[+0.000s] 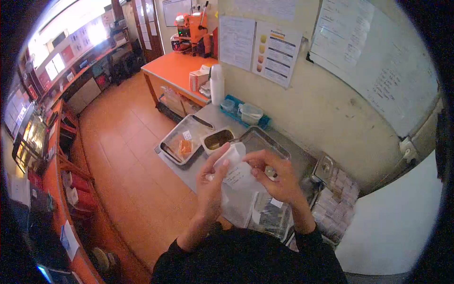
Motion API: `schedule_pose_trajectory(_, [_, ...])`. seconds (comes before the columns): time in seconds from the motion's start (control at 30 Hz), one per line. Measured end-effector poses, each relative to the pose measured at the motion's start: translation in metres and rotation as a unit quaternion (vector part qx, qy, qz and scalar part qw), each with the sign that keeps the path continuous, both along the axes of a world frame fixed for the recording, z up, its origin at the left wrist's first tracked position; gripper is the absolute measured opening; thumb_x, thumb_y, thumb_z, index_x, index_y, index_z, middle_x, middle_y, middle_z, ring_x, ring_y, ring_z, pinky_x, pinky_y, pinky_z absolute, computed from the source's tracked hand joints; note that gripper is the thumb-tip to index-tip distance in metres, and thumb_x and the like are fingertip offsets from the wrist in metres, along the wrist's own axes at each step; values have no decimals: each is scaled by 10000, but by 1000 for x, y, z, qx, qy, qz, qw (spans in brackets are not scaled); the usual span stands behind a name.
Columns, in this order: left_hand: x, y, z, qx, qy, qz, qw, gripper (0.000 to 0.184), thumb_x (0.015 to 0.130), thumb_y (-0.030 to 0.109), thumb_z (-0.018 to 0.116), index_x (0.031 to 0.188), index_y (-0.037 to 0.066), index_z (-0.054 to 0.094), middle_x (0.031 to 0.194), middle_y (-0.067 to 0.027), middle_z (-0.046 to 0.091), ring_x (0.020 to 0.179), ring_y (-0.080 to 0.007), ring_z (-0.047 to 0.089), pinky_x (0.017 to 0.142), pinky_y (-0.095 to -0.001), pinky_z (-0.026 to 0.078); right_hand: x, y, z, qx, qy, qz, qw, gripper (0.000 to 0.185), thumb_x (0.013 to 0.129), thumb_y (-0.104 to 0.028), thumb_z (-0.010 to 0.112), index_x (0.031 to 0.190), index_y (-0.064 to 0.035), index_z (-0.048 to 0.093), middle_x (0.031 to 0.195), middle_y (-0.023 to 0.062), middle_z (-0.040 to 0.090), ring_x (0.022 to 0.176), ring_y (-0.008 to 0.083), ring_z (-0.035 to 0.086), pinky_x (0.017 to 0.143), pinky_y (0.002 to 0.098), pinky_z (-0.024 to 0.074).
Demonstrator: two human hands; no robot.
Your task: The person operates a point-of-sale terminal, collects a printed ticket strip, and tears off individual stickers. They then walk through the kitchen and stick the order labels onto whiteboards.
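Note:
Both hands are raised over a metal work table (189, 176). Thumb and fingers of my left hand (213, 173) close on a white label sheet (240, 176), which has dark lines of writing and a curled, roll-like upper part. At the sheet's right edge, my right hand (274, 173) has its fingers bent in and pinches it. Just beyond the hands stands a metal container (219, 139) with dark brown contents. To its left is a shallow tray (176, 154) holding something orange and a small white label. Beneath my right forearm lies a clear-covered tray (269, 220) with dark contents.
An empty-looking dark tray (267, 139) sits by the wall. Behind it are a blue basket (243, 113) with plastic tubs and a tall white bottle (217, 85). Packed bags (336, 199) lie at right. An orange table (170, 68) carries an orange machine (191, 28).

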State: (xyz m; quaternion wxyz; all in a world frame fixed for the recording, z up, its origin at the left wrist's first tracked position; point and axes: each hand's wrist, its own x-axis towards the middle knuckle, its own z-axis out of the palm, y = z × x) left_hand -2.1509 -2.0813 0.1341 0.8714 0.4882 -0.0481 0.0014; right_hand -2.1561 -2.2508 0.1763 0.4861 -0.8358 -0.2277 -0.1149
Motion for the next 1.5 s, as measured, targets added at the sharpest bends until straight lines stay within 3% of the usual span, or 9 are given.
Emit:
schedule_pose_trajectory(0.43, [-1, -5, -12, -25, 57, -11, 998, 365, 873, 110, 637, 1229, 33, 605, 1193, -64, 601, 1050, -139, 551, 932, -275, 419, 8, 5, -13, -17, -61, -19, 998, 203, 806, -114, 680, 1009, -100, 667, 949, 92, 652, 815, 264, 635, 730, 339, 498])
schedule_pose_trajectory(0.67, [10, -2, -28, -27, 90, -39, 995, 482, 868, 79, 523, 1344, 13, 483, 1242, -124, 571, 1078, -198, 571, 938, -308, 434, 1, 5, -21, -171, -287, -82, 939, 235, 699, -60, 734, 919, -132, 699, 863, 41, 635, 820, 225, 614, 707, 351, 479])
schedule_pose_trajectory(0.93, [29, -3, -59, -76, 113, -16, 991, 454, 911, 153, 507, 1341, 11, 475, 1271, -100, 556, 1073, -203, 576, 885, -307, 456, 19, -41, -11, 99, -164, -65, 979, 351, 741, -84, 756, 1064, -80, 618, 1065, 79, 544, 949, 188, 550, 830, 324, 448])
schedule_pose_trajectory(1.17, [15, -3, -43, 120, 95, -57, 987, 502, 890, 241, 532, 1366, 90, 479, 1286, -44, 549, 1144, -169, 522, 877, -246, 407, 122, -210, 142, 44, -434, -372, 819, 776, 833, -229, 680, 1471, -142, 246, 1419, 103, 410, 1117, 271, 547, 980, 410, 412])
schedule_pose_trajectory(1.2, [13, 0, -48, 146, 96, -92, 980, 593, 876, 222, 514, 1433, 78, 371, 1389, -41, 483, 886, -56, 523, 630, -174, 413, 140, -234, 165, 9, -483, -397, 780, 790, 819, -191, 686, 1472, -161, 242, 1400, 123, 422, 1078, 289, 565, 954, 409, 431])
schedule_pose_trajectory(1.3, [22, 1, -73, 118, 93, -116, 982, 625, 878, 204, 492, 1466, 104, 305, 1373, -63, 491, 830, -53, 513, 609, -203, 438, 187, -282, 216, -52, -544, -443, 711, 843, 781, -128, 704, 1474, -197, 229, 1288, 146, 500, 1005, 312, 594, 900, 410, 463])
schedule_pose_trajectory(1.37, [29, 11, -87, 167, 147, -188, 956, 672, 879, 205, 489, 1493, 130, 227, 1381, -105, 464, 824, -115, 537, 610, -234, 469, 204, -295, 233, -77, -557, -466, 683, 880, 757, -102, 715, 1476, -215, 220, 1195, 150, 565, 971, 316, 605, 871, 412, 477])
schedule_pose_trajectory(1.43, [35, 12, -123, 28, 136, -226, 964, 617, 908, 305, 562, 1458, 136, 341, 1320, -100, 521, 1067, -192, 575, 873, -330, 467, 218, -299, 241, -93, -507, -492, 702, 864, 764, -62, 695, 1467, -236, 224, 1156, 130, 608, 870, 277, 660, 782, 392, 531])
schedule_pose_trajectory(1.5, [37, 3, -129, -30, 131, -221, 966, 625, 906, 301, 551, 1463, 135, 321, 1332, -104, 507, 1062, -200, 571, 862, -329, 472, 229, -300, 247, -102, -481, -525, 695, 870, 757, -45, 697, 1463, -235, 226, 1097, 123, 627, 821, 254, 662, 753, 378, 532])
